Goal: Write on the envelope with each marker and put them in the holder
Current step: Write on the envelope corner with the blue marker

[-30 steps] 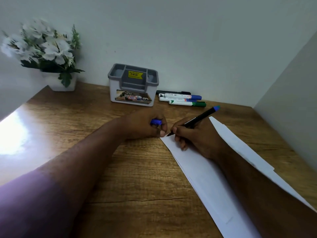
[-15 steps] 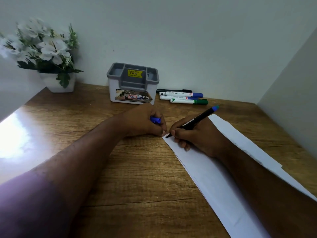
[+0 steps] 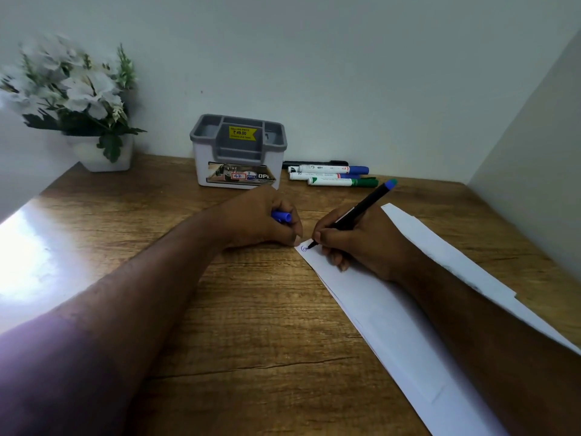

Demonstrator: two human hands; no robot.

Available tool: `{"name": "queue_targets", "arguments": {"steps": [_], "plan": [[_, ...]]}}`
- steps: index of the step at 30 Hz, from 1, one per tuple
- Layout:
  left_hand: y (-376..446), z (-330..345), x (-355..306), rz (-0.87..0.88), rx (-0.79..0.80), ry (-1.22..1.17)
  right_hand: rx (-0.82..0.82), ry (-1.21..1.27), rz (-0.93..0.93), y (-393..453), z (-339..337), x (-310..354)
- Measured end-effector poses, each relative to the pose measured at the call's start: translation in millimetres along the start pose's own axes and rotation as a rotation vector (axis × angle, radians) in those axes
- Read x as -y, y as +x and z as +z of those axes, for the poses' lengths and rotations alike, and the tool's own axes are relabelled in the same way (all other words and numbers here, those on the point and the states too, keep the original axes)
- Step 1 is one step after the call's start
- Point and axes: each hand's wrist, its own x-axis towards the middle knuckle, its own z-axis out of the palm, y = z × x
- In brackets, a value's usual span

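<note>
The right hand (image 3: 361, 243) grips a black pen (image 3: 355, 212) with a blue end, tip touching the near corner of a white envelope (image 3: 393, 316) beside a small blue mark, possibly a letter. The left hand (image 3: 261, 218) is closed around a blue cap (image 3: 282, 216), a fingertip pinning the envelope's corner. On the wooden desk (image 3: 251, 309), a grey holder (image 3: 239, 151) stands by the wall, loose markers (image 3: 333, 175) lying just right of it.

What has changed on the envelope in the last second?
A small blue loop has appeared at the envelope's corner, under the pen tip. The right hand still grips the pen; the left hand still holds the blue cap. Holder and spare markers unmoved.
</note>
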Motion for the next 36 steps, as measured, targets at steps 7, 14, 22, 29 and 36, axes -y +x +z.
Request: {"name": "queue_targets", "arguments": {"steps": [7,14,22,29,36], "plan": [[-0.8,0.0,-3.0,-0.005,0.001,0.009,-0.039,0.001,-0.013,-0.8,-0.2,1.6],[-1.6,0.3,-1.6,0.003,-0.003,0.003,-0.044,-0.028,0.004,-1.6,-0.5,4.9],[-0.4,0.2,-1.6,-0.014,0.004,0.008,-0.091,-0.057,-0.001,-3.8,0.8,6.4],[-1.1,1.2,-2.1,-0.006,0.002,0.005,-0.102,-0.049,0.032,-3.6,1.1,5.9],[-0.4,0.6,-1.4,0.003,0.006,0.017,-0.168,-0.035,0.015,-5.1,0.7,5.1]]}}
